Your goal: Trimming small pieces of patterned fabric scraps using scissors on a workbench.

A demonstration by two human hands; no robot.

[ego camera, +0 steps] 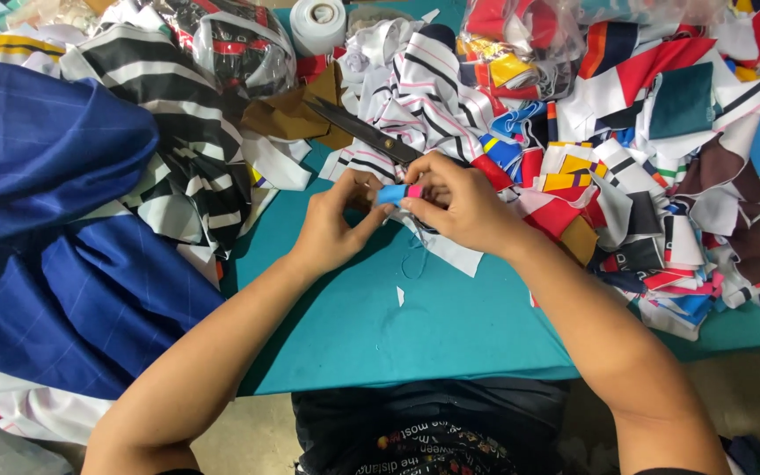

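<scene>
Blue-and-pink fabric scrap (400,193) sat pinched between both hands above the teal bench (450,325), just in front of the heap of colourful offcuts (661,193). The left hand (332,224) closed its fingertips on the scrap's near end; the right hand (455,198) gripped the far end from above. Holding it well seemed to call for a taut, flat pull with thumbs close together. Black scissors (362,130) lay apart on striped cloth (424,97). Clear plastic bags (248,44) at the back held folded fabric pieces.
</scene>
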